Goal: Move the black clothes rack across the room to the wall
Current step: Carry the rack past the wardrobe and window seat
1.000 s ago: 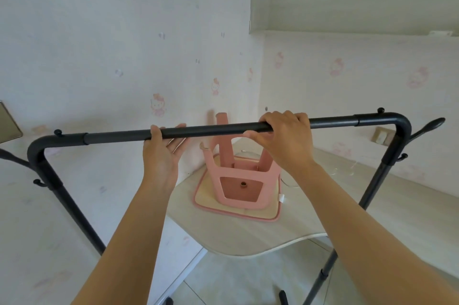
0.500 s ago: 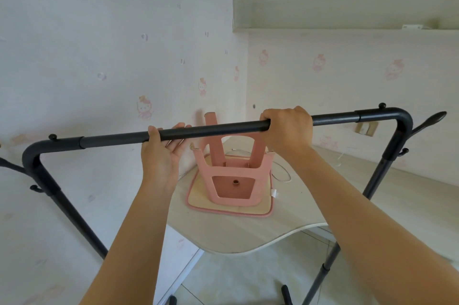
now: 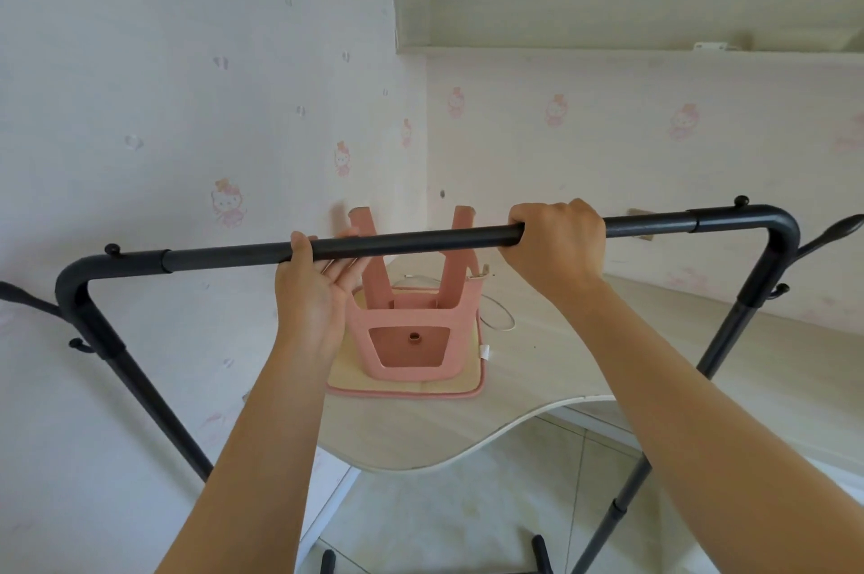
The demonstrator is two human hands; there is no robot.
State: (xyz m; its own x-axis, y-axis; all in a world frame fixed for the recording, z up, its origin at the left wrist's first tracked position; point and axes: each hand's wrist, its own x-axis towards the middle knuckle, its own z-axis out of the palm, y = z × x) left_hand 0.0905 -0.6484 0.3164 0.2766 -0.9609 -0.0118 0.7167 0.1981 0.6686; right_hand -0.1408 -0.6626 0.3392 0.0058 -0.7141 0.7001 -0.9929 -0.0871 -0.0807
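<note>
While the black clothes rack [image 3: 421, 244] stands just before the desk [image 3: 537, 414] in the corner, its feet are cut off below, so you see two uprights only. Your right hand [image 3: 556, 241] clenches the top bar; your left hand [image 3: 311, 293] hooks its thumb over, fingers [image 3: 343, 262] loosely extended behind. One upturned pink stool [image 3: 411, 316] sits beyond.

Both forearms are bare up to the frame's lower edge, with no sleeve showing. The left hand [image 3: 308, 302] and the right hand [image 3: 556, 241] carry no glove, ring or watch.
</note>
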